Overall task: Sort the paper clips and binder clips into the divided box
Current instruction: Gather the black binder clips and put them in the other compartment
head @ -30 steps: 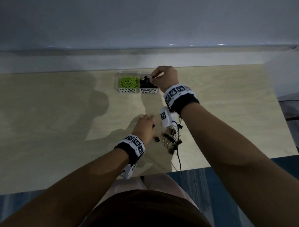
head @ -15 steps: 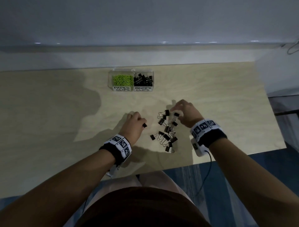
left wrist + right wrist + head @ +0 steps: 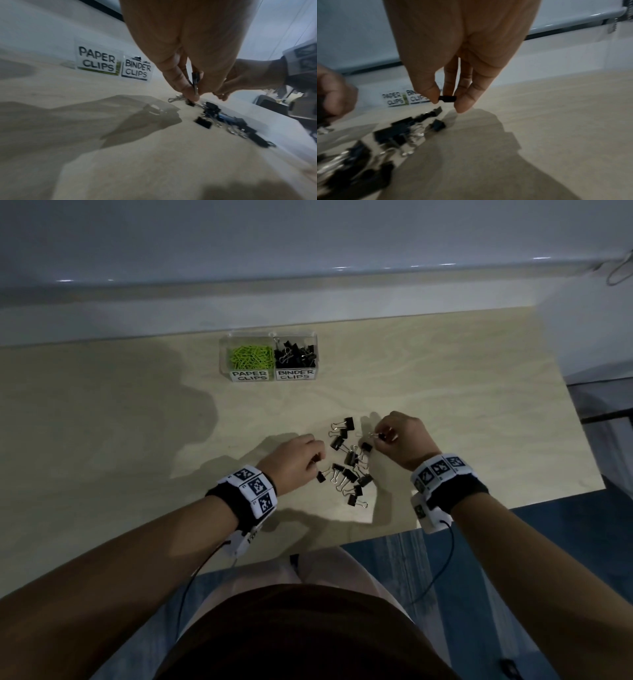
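A clear divided box (image 3: pixel 317 361) stands at the back of the table, with green paper clips (image 3: pixel 251 355) in its left half and black binder clips (image 3: pixel 297 354) in its right half. A loose pile of black binder clips (image 3: pixel 349 465) lies between my hands. My left hand (image 3: pixel 317 461) is at the pile's left edge and pinches a binder clip (image 3: pixel 195 81) between thumb and finger. At the pile's upper right, my right hand (image 3: pixel 376 436) pinches another small binder clip (image 3: pixel 447 98), just above the table.
The box carries the labels "PAPER CLIPS" (image 3: pixel 97 60) and "BINDER CLIPS" (image 3: pixel 137 69) on its front. The light wooden table (image 3: pixel 462 422) ends at a grey wall behind and at a near edge over blue floor (image 3: pixel 479 594).
My right hand came back from the box's binder clip half to the pile and took hold of a clip. My left hand stayed by the pile, still holding its clip.
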`<action>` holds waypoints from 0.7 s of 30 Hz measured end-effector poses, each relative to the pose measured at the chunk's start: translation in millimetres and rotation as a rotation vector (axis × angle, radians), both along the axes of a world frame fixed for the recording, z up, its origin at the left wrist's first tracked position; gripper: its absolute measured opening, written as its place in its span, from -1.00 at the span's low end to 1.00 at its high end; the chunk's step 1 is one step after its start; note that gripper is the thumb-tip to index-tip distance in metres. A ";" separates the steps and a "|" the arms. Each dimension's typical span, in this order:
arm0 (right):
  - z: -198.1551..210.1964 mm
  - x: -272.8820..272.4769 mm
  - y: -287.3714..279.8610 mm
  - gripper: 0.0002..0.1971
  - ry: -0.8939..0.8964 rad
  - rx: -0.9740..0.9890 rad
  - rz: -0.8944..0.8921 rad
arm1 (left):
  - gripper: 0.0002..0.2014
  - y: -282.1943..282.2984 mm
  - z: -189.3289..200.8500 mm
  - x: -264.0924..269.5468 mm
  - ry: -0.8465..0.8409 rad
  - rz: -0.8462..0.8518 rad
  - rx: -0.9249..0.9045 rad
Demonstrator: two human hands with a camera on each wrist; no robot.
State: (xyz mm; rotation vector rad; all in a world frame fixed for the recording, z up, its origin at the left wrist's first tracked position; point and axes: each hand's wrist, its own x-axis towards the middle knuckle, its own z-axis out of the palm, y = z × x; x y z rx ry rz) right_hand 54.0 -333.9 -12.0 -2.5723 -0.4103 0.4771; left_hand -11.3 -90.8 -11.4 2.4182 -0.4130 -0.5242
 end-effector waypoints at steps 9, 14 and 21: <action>-15.4 -15.9 9.2 -0.77 -0.021 -0.120 0.194 | -0.77 -23.2 -19.3 -26.6 -0.074 -0.110 0.125; -14.7 -18.1 9.1 -0.70 -0.005 -0.182 0.237 | -0.59 -20.5 -21.5 -30.5 -0.029 -0.223 0.225; -1.9 -10.1 14.0 -0.96 0.052 -0.169 0.166 | -0.76 -20.9 -21.8 -23.4 -0.085 -0.245 0.301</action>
